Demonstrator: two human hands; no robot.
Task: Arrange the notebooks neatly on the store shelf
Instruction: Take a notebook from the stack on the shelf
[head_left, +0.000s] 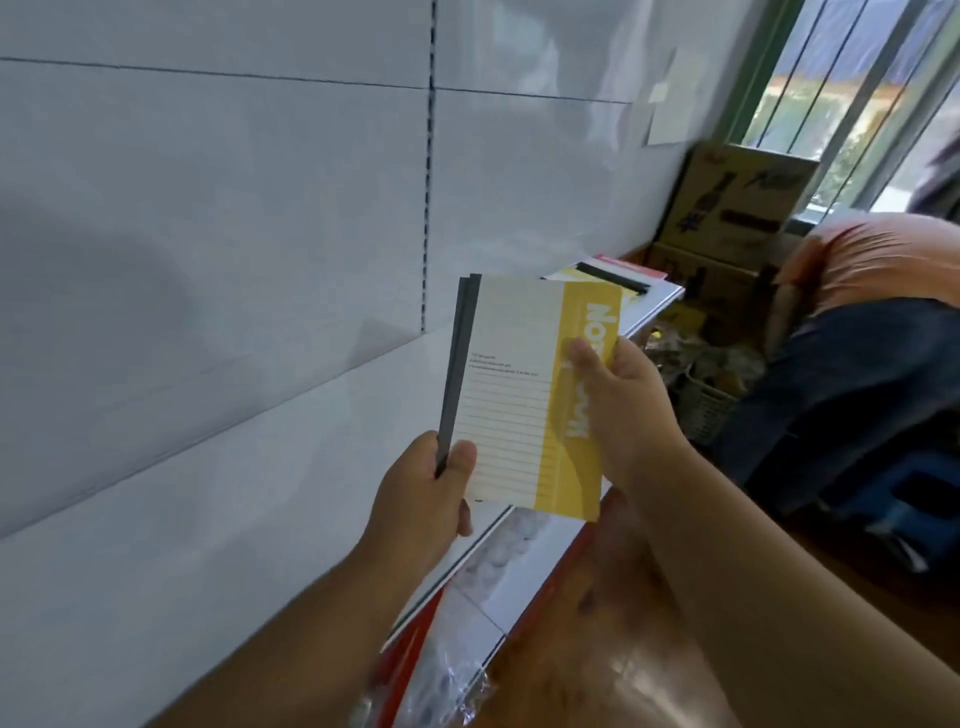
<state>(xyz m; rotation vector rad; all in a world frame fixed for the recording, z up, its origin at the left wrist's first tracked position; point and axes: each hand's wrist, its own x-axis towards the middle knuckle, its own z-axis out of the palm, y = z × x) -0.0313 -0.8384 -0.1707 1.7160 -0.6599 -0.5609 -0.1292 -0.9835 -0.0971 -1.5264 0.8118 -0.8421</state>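
1. Your left hand (428, 488) pinches the notebooks (524, 395) at the lower spine corner, above the shelf (260, 493).
2. Your right hand (618, 405) grips their yellow edge.
3. You seem mid-squaring; next, set them flat near the notebooks already shelved (613, 278).

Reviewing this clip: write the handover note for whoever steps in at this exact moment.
Left hand grips the lower dark-spine corner of a small stack of yellow-and-white notebooks. Right hand pinches their yellow edge. The stack is held in the air above the white shelf.
Done: a few notebooks already lie at the shelf's far end.
Left: set the held stack down and square it up on the shelf.
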